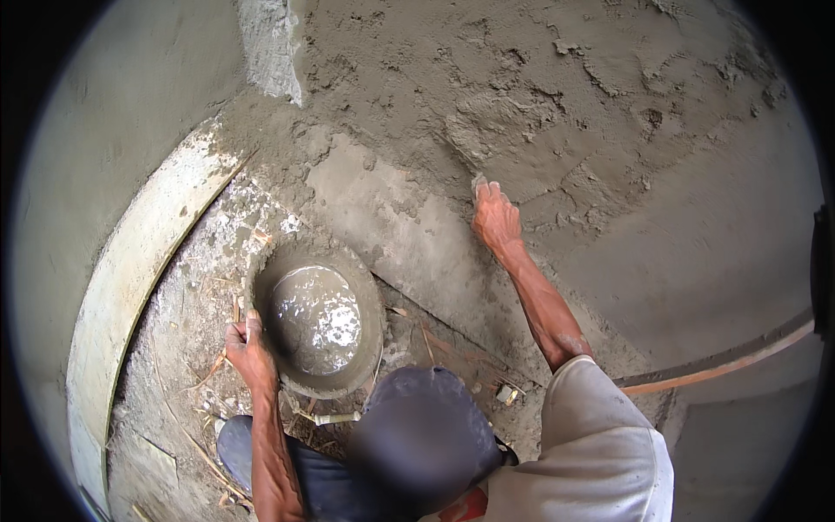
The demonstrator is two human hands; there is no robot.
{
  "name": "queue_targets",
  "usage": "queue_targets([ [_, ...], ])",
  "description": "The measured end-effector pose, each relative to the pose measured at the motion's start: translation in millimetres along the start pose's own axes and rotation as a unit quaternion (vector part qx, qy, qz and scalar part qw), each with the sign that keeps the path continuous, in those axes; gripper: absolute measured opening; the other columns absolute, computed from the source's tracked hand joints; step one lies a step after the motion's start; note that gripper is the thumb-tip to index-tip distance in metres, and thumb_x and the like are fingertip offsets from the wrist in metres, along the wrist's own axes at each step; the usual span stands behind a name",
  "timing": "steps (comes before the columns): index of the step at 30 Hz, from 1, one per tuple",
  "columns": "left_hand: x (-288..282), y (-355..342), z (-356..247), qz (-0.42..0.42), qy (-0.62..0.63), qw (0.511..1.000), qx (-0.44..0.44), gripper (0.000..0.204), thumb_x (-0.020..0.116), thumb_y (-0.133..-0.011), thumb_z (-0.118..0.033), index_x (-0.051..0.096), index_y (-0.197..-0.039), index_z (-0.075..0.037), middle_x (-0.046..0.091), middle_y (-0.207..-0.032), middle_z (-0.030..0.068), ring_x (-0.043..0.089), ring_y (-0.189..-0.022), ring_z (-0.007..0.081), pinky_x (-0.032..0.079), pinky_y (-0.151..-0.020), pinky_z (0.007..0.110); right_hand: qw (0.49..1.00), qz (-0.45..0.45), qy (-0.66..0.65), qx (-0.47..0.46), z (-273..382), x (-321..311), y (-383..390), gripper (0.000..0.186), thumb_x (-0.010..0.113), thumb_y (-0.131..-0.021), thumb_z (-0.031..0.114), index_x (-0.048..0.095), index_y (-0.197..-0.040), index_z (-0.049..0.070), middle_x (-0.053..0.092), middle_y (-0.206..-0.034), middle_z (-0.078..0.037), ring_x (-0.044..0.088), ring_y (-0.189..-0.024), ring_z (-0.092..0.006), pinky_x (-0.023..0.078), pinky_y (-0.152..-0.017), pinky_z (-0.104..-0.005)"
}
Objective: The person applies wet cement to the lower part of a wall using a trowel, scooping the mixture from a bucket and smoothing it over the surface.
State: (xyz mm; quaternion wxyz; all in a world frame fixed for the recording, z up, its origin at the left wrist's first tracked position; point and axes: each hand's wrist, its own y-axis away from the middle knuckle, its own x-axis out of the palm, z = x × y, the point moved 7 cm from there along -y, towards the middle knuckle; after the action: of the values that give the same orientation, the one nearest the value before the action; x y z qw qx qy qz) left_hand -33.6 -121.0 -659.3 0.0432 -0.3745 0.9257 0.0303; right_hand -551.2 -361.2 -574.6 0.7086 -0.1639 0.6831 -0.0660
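Observation:
My left hand [250, 352] is closed on the near-left rim of a round bucket [370, 304], thumb over the edge. The bucket is crusted with mortar and tilts a little; wet grey slurry [315, 317] shines inside it. With my right arm stretched forward, my right hand [497, 216] is closed around the handle of what looks like a trowel [463, 157]. Its mortar-coated blade lies against the rough wet mortar [522, 113] on the wall, and the handle is mostly hidden by my fingers.
A long pale board [148, 222] runs along the left wall. Straw and debris litter the ground [191, 348] around the bucket. Smoother plaster [696, 270] and a wooden strip [722, 370] lie to the right. A blurred dark rounded shape [422, 444] covers the lower middle.

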Motion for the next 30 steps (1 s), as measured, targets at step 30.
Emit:
queue_targets([
  [30,27,27,-48,0.010,-0.092,0.995,0.046,0.047,0.079,-0.104,-0.037,0.054,-0.080,-0.005,0.049,-0.073,-0.0002,0.043,-0.070,0.0127,0.040,-0.063,0.034,0.944,0.181,-0.123,-0.249,172,-64,110,0.027,0.066,-0.107,0.027,0.071,-0.117,0.002,0.077,-0.110,-0.020,0.078,-0.089,-0.0364,0.064,-0.067,-0.0507],
])
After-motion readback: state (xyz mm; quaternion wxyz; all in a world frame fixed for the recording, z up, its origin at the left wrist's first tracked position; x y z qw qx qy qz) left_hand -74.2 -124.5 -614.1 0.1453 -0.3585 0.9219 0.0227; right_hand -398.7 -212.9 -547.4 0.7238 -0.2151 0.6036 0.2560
